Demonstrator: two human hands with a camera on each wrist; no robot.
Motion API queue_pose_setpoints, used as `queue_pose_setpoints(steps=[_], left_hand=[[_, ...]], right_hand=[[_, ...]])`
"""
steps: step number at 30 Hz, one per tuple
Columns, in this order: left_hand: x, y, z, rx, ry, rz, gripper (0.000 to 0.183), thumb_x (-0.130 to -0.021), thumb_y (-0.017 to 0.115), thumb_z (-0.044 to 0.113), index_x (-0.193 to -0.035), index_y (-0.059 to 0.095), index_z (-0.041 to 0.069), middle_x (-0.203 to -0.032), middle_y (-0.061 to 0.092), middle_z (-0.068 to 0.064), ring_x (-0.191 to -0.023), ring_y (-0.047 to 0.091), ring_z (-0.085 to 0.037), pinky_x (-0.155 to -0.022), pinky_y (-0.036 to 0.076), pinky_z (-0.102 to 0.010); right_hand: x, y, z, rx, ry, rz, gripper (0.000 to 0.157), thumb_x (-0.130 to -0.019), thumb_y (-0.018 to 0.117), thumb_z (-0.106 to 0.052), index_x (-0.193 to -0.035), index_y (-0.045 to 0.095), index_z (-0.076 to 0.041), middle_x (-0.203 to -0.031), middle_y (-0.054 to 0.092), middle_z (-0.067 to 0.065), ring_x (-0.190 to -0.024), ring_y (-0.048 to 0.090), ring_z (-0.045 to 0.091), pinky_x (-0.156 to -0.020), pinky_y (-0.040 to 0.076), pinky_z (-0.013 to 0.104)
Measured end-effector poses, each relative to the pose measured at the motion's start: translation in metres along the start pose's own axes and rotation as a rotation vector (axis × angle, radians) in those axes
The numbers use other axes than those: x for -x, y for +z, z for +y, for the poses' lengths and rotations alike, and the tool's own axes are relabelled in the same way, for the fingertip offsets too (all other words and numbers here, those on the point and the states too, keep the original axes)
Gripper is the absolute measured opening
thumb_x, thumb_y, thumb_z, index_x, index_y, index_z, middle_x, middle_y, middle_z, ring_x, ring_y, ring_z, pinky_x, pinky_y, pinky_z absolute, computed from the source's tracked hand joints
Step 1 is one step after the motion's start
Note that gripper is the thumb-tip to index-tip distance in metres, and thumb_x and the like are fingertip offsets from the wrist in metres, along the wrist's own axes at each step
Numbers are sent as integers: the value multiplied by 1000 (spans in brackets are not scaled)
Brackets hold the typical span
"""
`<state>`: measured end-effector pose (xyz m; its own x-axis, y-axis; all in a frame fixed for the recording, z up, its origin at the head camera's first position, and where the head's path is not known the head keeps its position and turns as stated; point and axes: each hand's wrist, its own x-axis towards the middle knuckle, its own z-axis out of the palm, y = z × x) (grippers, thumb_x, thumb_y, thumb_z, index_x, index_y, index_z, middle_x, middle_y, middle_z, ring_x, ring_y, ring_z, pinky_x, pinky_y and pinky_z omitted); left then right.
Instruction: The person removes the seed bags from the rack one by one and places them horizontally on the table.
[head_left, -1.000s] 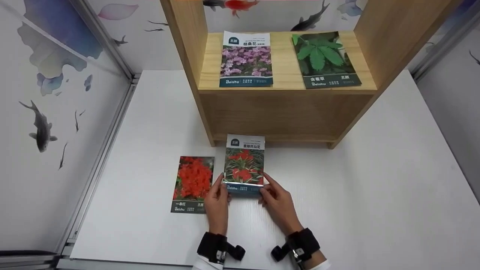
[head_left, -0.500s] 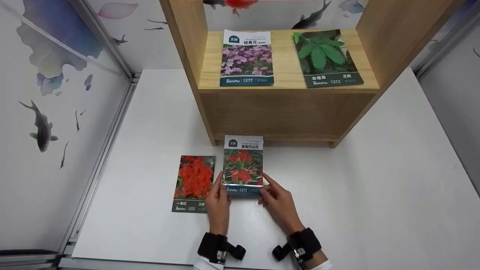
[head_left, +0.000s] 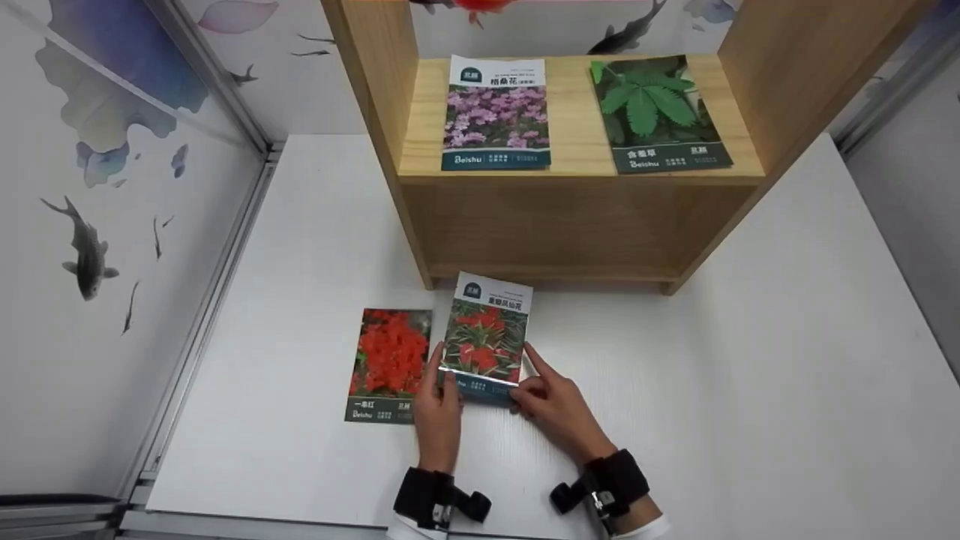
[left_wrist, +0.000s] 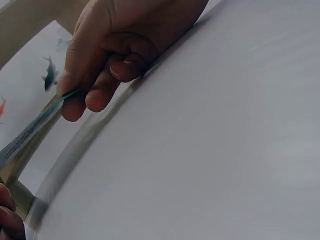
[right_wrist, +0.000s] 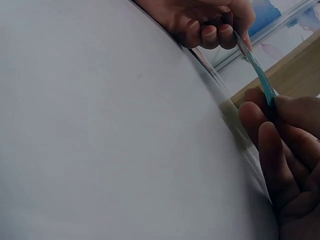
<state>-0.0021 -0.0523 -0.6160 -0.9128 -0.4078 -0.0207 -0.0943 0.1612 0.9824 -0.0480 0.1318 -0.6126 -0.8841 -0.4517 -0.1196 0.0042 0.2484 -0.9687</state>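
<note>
Both hands hold one seed packet [head_left: 486,337] with a picture of red flowers and a white top band, raised off the table and tilted. My left hand [head_left: 438,416] pinches its left edge near the bottom between thumb and fingers. At the lower right edge, my right hand [head_left: 559,409] pinches it the same way. From the left wrist, the left hand [left_wrist: 125,50] grips the thin edge of the packet [left_wrist: 30,130]. The right wrist view has the right hand [right_wrist: 290,150] pinching the other end. A second red-flower packet [head_left: 390,360] lies flat, partly behind the left hand.
A wooden shelf unit [head_left: 581,180] stands at the back of the white table [head_left: 787,337]. On its board lie a packet with pink flowers [head_left: 496,116] and a packet with green leaves [head_left: 660,112]. A fish-printed wall [head_left: 172,247] borders the left side.
The held packet has turned slightly clockwise, its top edge now slanting down to the right. Both hands keep their hold, and the right thumb sits a little lower. The other packets have not moved.
</note>
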Motion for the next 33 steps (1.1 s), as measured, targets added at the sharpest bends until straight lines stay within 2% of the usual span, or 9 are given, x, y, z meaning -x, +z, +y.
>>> queue_pose_setpoints(steps=[8, 14, 20, 24, 28, 33], left_hand=[[0, -2, -2, 33, -5, -80, 49, -93, 47, 28, -139, 29, 34, -61, 46, -7, -53, 49, -20, -47, 42, -28], [2, -5, -3, 21, -3, -119, 50, -93, 46, 31, -138, 26, 38, -56, 43, -6, -45, 43, -20, -41, 39, -28], [3, -9, -3, 34, -4, -98, 43, -93, 45, 33, -134, 36, 39, -59, 46, -6, -52, 47, -19, -46, 42, -29], [3, -9, -3, 40, -8, -64, 39, -93, 46, 34, -131, 41, 38, -60, 46, -7, -54, 48, -21, -47, 43, -29], [3, -10, -5, 30, 1, -50, 38, -93, 47, 30, -130, 43, 36, -59, 46, -7, -52, 50, -20, -46, 44, -29], [3, -8, -5, 33, 22, -85, 42, -93, 48, 29, -134, 38, 35, -59, 52, -7, -50, 51, -19, -44, 45, -29]], right_hand=[[-1, -2, -2, 14, 8, -2, 75, -84, 62, -27, -143, 16, -29, -78, 67, -1, -64, 62, 18, -56, 49, 30], [0, -5, -7, 3, 40, -9, 70, -86, 59, -21, -141, 18, -35, -79, 65, 4, -64, 61, 21, -55, 50, 32], [7, -7, -28, -30, -6, -36, 68, -88, 56, -11, -144, 18, -19, -79, 61, 15, -67, 60, 32, -58, 50, 37], [9, -8, -36, 3, -16, -44, 66, -88, 56, -10, -143, 19, -13, -78, 61, 16, -67, 60, 33, -59, 50, 35], [8, -7, -34, 35, -24, -47, 66, -88, 56, -9, -143, 20, -10, -78, 61, 14, -64, 60, 31, -57, 50, 32], [4, -5, -15, 109, -33, -25, 67, -87, 59, -14, -143, 21, -15, -73, 61, 5, -59, 58, 23, -55, 47, 27]])
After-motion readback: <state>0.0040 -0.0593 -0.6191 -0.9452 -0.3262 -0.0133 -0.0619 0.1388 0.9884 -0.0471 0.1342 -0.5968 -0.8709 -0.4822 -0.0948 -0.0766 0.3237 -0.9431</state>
